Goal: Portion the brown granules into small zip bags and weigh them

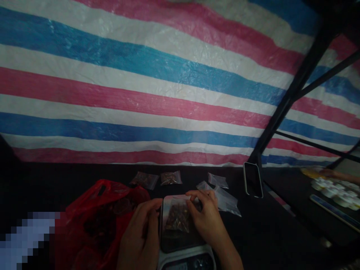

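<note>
A kitchen scale with a dark square platform and a display stands right in front of me. On its platform lies a small clear zip bag filled with brown dried pieces. My right hand pinches the bag's upper right edge between thumb and fingers. My left hand rests by the scale's left edge, its fingers loosely curved with a gap to the thumb, and nothing shows in it. Left of that hand, an open red plastic bag holds dark brown pieces that are hard to make out.
Two filled zip bags lie behind the scale. Flat clear bags are spread to its right, near a leaning phone. Farther right are white cups and another person's arm. A striped tarp and dark frame poles stand behind.
</note>
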Tool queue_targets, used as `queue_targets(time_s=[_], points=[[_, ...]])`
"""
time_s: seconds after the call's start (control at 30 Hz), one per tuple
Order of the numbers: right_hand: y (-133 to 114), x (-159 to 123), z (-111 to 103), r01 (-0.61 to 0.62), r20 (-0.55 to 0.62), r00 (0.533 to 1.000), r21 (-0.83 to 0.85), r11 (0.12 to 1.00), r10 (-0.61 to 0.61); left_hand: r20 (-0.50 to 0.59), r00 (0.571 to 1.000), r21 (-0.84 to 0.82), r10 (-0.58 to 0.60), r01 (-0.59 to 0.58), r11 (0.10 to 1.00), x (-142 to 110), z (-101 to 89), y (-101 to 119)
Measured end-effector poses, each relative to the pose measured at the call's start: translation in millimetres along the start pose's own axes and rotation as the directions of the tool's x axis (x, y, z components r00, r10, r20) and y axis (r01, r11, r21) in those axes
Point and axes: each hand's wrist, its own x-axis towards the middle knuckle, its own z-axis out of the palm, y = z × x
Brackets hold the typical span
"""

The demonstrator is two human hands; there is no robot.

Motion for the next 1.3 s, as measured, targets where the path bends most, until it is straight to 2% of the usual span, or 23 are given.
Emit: queue_targets(time_s=[0.07, 0.13, 0.23, 0.3, 0.4, 0.53, 0.63, 0.77, 0.9, 1.0, 1.1, 1.17, 1.3], points=[[-6, 1, 3, -0.006, -0.005, 1.0, 0.055, 0.998, 0.006, 0.03, 0.999, -0.005, -0.023, 0.023, 1.0, -1, 1.3, -5], [-16, 1, 4, -0.026, 0.022, 0.999, 0.195, 0.98, 0.023, 0.057, 0.995, -0.02, -0.077, 0.079, 0.997, -2, 3.1, -10], [-36, 1, 9, -0.107, 0.122, 0.991, 0.481, 0.87, 0.054, 0.143, 0.975, -0.092, -0.168, 0.182, 0.979, -1, 3.5, -13], [-47, 0, 15, -0.146, 0.165, 0.985, 0.585, 0.798, 0.06, 0.215, 0.959, -0.154, -0.186, 0.221, 0.963, 1, 0.5, -13], [-58, -2, 31, -0.162, 0.172, 0.983, 0.643, 0.749, 0.065, 0.256, 0.943, -0.221, -0.213, 0.272, 0.937, 5, -9.1, -13], [-67, -3, 51, -0.162, 0.167, 0.984, 0.741, 0.651, 0.055, 0.223, 0.929, -0.327, -0.294, 0.356, 0.875, 8, -25.8, -17], [-78, -4, 61, -0.195, 0.221, 0.975, 0.768, 0.61, 0.033, 0.229, 0.91, -0.435, -0.346, 0.414, 0.8, 11, -36.3, -23], [-96, -7, 71, -0.263, 0.275, 0.959, 0.758, 0.598, 0.073, 0.284, 0.908, -0.58, -0.309, 0.419, 0.699, 17, -48.3, -26], [-109, -8, 79, -0.294, 0.303, 0.948, 0.723, 0.625, 0.095, 0.287, 0.921, -0.604, -0.265, 0.388, 0.696, 19, -60.9, -23], [-114, -9, 84, -0.217, 0.266, 0.963, 0.637, 0.739, 0.054, 0.233, 0.941, -0.529, -0.246, 0.335, 0.779, 17, -71.5, -19], [-119, -11, 86, -0.047, 0.188, 0.98, 0.519, 0.854, -0.059, 0.123, 0.97, -0.339, -0.21, 0.24, 0.909, 15, -82.3, -14], [-121, -13, 85, 0.021, 0.206, 0.97, 0.461, 0.887, -0.13, 0.075, 0.985, -0.187, -0.155, 0.166, 0.968, 15, -88.3, -11], [-120, -16, 79, 0.063, 0.29, 0.941, 0.361, 0.93, -0.176, 0.008, 0.999, 0.048, 0.051, -0.051, 0.998, 18, -93.3, -7]])
